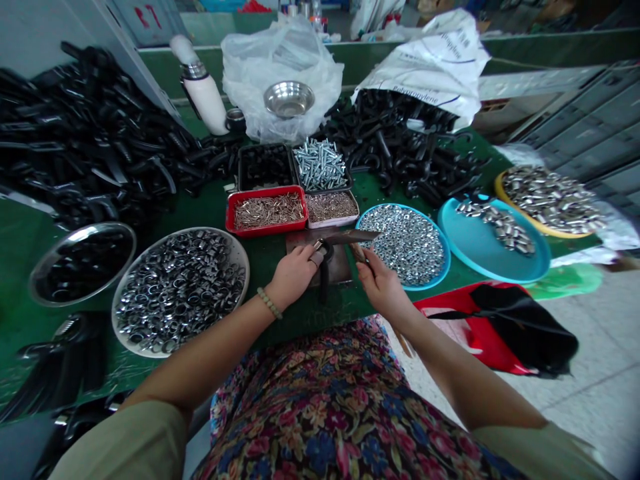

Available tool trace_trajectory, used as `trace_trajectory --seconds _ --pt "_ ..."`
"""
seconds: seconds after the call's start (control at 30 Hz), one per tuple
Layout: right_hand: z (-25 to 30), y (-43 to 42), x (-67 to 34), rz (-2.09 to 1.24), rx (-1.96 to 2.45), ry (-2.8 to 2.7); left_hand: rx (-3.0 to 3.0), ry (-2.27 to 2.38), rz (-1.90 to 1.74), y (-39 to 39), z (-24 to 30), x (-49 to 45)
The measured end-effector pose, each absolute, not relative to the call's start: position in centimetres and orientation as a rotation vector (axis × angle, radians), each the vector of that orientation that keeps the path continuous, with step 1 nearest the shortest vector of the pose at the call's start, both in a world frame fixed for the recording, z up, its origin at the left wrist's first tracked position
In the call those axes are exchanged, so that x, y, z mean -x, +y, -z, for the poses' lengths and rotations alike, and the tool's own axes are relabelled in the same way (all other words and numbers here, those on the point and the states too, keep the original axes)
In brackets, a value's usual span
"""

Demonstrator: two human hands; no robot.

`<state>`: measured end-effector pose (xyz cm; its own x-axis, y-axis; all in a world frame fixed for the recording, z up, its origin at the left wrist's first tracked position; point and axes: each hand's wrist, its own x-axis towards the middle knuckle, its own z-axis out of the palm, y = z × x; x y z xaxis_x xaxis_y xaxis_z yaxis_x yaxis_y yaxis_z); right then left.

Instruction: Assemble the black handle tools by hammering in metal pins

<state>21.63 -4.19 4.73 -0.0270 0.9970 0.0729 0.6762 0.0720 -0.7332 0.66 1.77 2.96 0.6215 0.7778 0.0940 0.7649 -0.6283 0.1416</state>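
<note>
My right hand [383,283] is closed round the wooden handle of a hammer [353,237]. Its dark metal head reaches left over a steel plate [343,267] on the table. My left hand [295,273] grips a black handle part [324,277] with a shiny metal piece [318,245] at its top. The fingertips partly cover this piece, close to the hammer head; whether the two touch I cannot tell. Behind the plate stand a red tray of small rivet-like pins [267,212], a tray of tiny parts [330,207] and a tray of screws [320,163].
A bowl of metal rings [183,287] and a steel bowl [83,263] stand left. Right are blue trays [447,257] [493,260] and a yellow tray [550,200] of metal parts. Black parts [85,133] are heaped behind, near a white flask [203,93]. Finished-looking black handles [65,367] lie front left.
</note>
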Motion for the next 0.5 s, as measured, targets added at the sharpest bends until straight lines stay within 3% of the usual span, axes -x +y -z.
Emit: trace_trajectory --seconds 0.2,0.5 --pt "-6.6 -4.3 -20.3 -0.701 1.609 -1.989 -2.391 1.447 -0.607 -0.9 -2.6 1.5" --pt "-8.5 -3.5 -18.6 -0.666 1.728 -2.182 -2.464 1.484 -0.480 -4.0 -1.2 2.1"
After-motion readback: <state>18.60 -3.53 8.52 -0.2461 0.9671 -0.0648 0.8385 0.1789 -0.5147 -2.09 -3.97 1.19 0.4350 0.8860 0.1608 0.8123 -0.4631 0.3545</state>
